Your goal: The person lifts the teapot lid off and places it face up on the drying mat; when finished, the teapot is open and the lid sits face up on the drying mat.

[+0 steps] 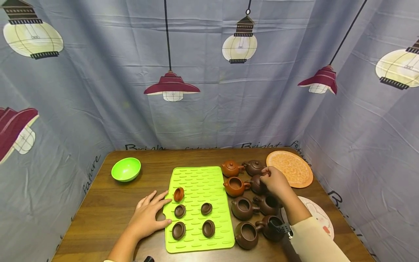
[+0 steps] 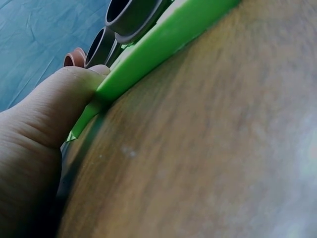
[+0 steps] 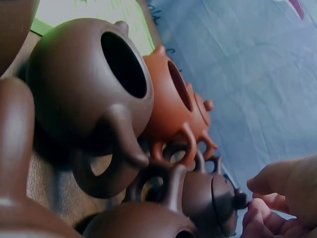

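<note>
My right hand (image 1: 276, 182) is over the right column of teapots, its thumb and fingertips pinching the knob of a dark brown teapot lid (image 3: 225, 198). That lid sits on its teapot (image 1: 256, 185). With fingers spread, my left hand (image 1: 148, 214) touches the left edge of the green mat (image 1: 196, 182). An orange lid (image 1: 178, 194) and several brown lids (image 1: 208, 228) lie on the mat. Beside it stand lidless teapots, among them an orange one (image 1: 235, 186) and a brown one (image 1: 246, 235). At the back, an orange teapot (image 1: 231, 168) and a dark one (image 1: 254, 167) wear lids.
A green bowl (image 1: 126, 169) stands at the back left of the wooden table (image 1: 95, 218). To the right lie a round orange placemat (image 1: 289, 169) and a white round mat with a rabbit picture (image 1: 322, 216), partly behind my right forearm. A patterned curtain (image 1: 203, 120) surrounds the table.
</note>
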Demonstrator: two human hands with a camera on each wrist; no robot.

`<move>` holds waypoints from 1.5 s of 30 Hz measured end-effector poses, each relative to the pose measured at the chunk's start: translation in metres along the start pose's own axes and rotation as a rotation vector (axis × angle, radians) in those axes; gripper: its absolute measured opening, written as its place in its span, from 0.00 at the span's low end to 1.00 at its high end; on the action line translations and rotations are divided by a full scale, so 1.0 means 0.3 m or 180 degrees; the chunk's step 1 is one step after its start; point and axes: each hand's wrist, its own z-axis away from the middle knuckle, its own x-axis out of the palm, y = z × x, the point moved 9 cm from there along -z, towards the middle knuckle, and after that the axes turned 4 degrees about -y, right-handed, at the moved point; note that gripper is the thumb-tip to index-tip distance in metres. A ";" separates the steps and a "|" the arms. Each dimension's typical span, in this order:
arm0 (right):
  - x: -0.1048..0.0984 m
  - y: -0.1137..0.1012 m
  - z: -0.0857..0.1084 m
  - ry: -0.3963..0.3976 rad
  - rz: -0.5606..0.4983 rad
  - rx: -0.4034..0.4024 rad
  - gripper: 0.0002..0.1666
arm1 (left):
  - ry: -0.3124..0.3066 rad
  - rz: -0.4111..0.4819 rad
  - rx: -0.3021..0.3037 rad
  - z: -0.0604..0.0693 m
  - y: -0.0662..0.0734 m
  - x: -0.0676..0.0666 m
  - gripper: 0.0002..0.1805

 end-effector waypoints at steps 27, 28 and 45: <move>0.022 0.053 -0.004 0.0015 -0.0038 0.0018 0.10 | -0.0010 -0.0027 -0.0025 -0.001 -0.006 -0.001 0.40; 0.022 0.055 -0.005 0.0017 -0.0046 0.0023 0.10 | -0.0006 -0.0035 -0.0020 -0.002 -0.005 -0.001 0.40; 0.010 0.035 0.028 -0.0041 -0.0424 0.0123 0.13 | -0.0011 -0.0016 -0.0008 -0.003 -0.006 0.002 0.41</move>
